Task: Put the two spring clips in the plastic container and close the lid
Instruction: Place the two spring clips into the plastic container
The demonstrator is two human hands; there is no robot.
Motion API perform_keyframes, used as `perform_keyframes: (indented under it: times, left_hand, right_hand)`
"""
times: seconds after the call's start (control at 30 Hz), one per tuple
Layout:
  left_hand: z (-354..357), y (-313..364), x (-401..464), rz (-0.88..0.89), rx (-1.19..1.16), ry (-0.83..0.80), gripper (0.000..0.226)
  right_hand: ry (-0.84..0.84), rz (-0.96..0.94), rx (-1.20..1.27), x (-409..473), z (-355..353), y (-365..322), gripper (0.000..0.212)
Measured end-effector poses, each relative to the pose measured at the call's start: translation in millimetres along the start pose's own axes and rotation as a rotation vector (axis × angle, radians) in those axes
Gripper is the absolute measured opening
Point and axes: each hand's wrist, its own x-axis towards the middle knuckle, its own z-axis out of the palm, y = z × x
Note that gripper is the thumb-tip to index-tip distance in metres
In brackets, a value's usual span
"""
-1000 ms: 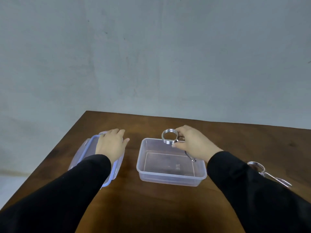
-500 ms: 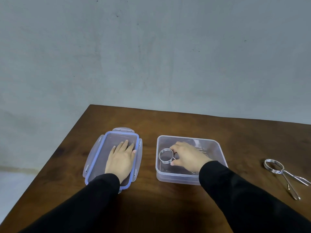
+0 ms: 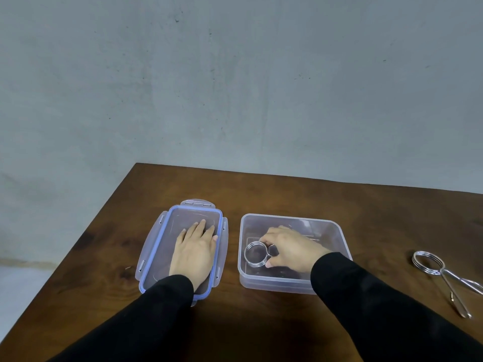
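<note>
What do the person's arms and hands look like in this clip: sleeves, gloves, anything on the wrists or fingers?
Both arms wear plain black long sleeves, without visible markings, ending at the wrists. The left hand and right hand are bare: no gloves, and no watch, ring or bracelet shows on the parts in view.

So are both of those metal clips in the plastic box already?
No, one spring clip is in the container under the right hand; the other clip lies on the table.

We are seeing a lid [image 3: 159,244] lying left of a container [image 3: 337,236] holding one spring clip [image 3: 254,254], another clip [image 3: 441,275] resting at frame right.
</note>
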Motion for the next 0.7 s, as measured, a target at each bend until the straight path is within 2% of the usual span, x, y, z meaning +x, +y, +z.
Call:
perform_keyframes:
  times: [0.2, 0.3, 0.47, 0.6, 0.7]
  left_hand:
    - [0, 3, 0, -0.002, 0.022, -0.001, 0.05]
    - [0, 4, 0, -0.016, 0.024, -0.013, 0.051]
    - [-1, 10, -1, -0.029, 0.002, -0.022, 0.051]
    - [2, 11, -2, -0.054, -0.024, -0.004, 0.052]
    - [4, 14, -1, -0.067, -0.037, -0.001, 0.052]
  right_hand:
    - [0.017, -0.03, -0.005, 2, 3, 4, 0.055]
    - [0.07, -0.033, 0.099, -5, -6, 6, 0.063]
    - [0.478, -0.049, 0.334, -33, -41, 34, 0.039]
    - [0.66, 0.137, 0.264, -63, -53, 91, 0.032]
    - [0.649, 0.406, 0.19, -92, -45, 148, 0.044]
